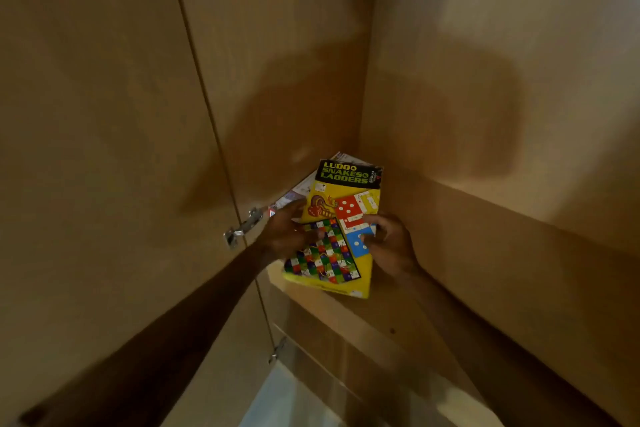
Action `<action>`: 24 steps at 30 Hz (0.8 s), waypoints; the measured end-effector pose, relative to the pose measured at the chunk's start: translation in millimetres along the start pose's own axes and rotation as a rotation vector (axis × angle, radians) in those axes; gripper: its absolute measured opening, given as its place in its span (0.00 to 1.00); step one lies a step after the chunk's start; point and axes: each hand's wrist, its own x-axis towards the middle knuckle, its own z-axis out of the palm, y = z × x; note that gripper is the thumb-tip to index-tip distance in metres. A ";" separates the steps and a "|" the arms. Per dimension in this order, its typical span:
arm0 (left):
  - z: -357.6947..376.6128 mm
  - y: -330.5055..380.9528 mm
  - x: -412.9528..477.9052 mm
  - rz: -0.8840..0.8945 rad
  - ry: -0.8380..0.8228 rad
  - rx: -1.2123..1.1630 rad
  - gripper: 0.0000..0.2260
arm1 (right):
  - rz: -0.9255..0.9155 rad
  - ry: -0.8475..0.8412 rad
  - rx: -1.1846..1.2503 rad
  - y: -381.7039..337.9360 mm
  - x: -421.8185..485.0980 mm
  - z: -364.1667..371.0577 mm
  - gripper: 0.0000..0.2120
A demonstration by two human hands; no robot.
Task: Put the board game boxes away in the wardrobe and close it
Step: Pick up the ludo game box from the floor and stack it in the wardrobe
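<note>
Yellow box (341, 225): on wardrobe shelf (349, 317), near end overhanging its edge.
Left hand (289, 239): fingers gripping box's left side.
Right hand (389, 246): fingers gripping right edge.
Second box (301, 189): beneath, mostly hidden, print unreadable.
Hinge (242, 227): blurred.

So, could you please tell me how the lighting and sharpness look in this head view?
Head view: dim, warm light; two soft shadows fall on the wardrobe walls; the Ludo box lettering stays legible; both forearms look motion-smeared; wide-angle bending curves the door edge.

Ludo box (341, 218) on shelf (381, 319) — atop another box (304, 189)
</note>
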 end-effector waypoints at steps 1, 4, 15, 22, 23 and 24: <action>0.0 1.0 8.3 0.010 -0.057 -0.022 0.28 | -0.017 -0.009 -0.012 4.4 11.8 -0.7 0.16; -1.1 -1.7 27.9 -0.014 -0.258 0.026 0.38 | -0.010 -0.074 -0.011 19.2 40.1 0.3 0.17; -18.2 -23.2 65.7 0.077 -0.012 0.612 0.28 | -0.095 -0.226 0.008 25.4 67.6 4.0 0.13; -7.9 -39.5 62.3 0.057 0.311 0.638 0.20 | -0.175 -0.361 -0.192 21.7 71.2 20.5 0.21; -6.6 -41.6 62.0 0.036 0.342 0.627 0.20 | -0.182 -0.353 -0.203 20.1 72.1 24.0 0.21; -5.4 -43.8 62.1 0.039 0.367 0.624 0.21 | -0.191 -0.333 -0.215 18.1 73.2 27.0 0.21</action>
